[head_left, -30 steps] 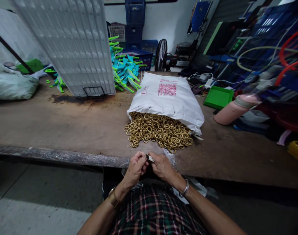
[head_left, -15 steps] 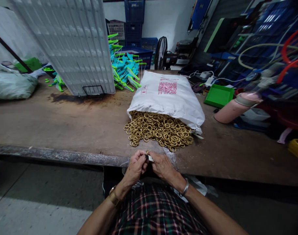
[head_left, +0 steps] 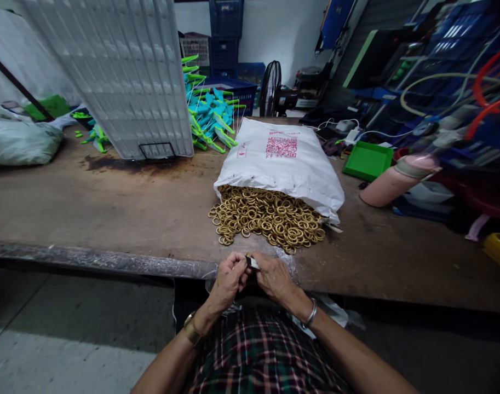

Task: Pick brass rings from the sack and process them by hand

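Observation:
My left hand and my right hand meet at the bench's front edge, both with closed fingers. Between their fingertips a bit of a gold ring shows. A small black-and-white piece lies across the pinch, against the right thumb; whether it is held or worn on the thumb I cannot tell. Just beyond the hands is a heap of gold rings, spilling from the mouth of a white sack with a red printed code. Fingers hide most of what is held.
A tall ribbed translucent panel stands on the bench at left. Behind it lie teal and green plastic parts. At right are a green tray and a leaning pink bottle. A pale plastic bag rests far left.
The black-and-white piece at my fingertips has shifted very slightly to the right. Both hands stay together in nearly the same place; the heap and the sack look the same.

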Action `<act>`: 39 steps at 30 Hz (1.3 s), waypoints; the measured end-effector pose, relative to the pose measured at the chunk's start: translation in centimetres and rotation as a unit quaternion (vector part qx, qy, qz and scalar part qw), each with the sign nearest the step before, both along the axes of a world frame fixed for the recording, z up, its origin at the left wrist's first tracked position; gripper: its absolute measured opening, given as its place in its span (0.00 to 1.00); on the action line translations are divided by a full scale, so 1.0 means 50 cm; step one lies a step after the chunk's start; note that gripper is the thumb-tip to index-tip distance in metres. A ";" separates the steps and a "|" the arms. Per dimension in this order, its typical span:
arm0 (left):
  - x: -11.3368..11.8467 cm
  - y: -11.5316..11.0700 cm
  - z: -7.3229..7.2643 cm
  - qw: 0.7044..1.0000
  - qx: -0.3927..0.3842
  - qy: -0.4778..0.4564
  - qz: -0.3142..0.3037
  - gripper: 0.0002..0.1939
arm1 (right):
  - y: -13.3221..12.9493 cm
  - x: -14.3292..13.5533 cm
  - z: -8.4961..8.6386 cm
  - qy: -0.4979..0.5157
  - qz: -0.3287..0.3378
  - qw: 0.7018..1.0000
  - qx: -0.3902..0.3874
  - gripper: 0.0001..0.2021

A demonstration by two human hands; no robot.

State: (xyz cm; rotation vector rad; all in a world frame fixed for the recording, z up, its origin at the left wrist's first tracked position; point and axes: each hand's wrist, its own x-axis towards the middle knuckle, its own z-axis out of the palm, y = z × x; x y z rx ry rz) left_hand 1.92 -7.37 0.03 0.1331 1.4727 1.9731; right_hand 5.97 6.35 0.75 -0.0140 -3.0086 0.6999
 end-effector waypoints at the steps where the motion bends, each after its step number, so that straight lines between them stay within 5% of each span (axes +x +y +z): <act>1: 0.000 0.000 0.000 1.000 -0.002 0.001 -0.003 0.18 | -0.001 0.000 0.001 -0.008 -0.002 1.000 0.003 0.14; 10: 0.003 -0.011 0.017 1.000 0.009 0.004 -0.019 0.17 | 0.001 -0.017 0.011 -0.084 0.003 0.995 0.052 0.15; 15: 0.016 -0.014 0.044 0.994 0.078 -0.054 -0.060 0.16 | 0.022 -0.050 0.012 -0.035 -0.043 0.996 0.064 0.17; 30: 0.002 -0.023 0.045 0.959 0.157 -0.234 0.034 0.13 | 0.011 -0.137 -0.010 -0.040 -0.107 0.987 0.115 0.09; 39: -0.017 -0.010 0.017 0.941 0.107 -0.294 0.128 0.12 | 0.024 -0.125 -0.023 0.031 -0.103 0.994 0.024 0.12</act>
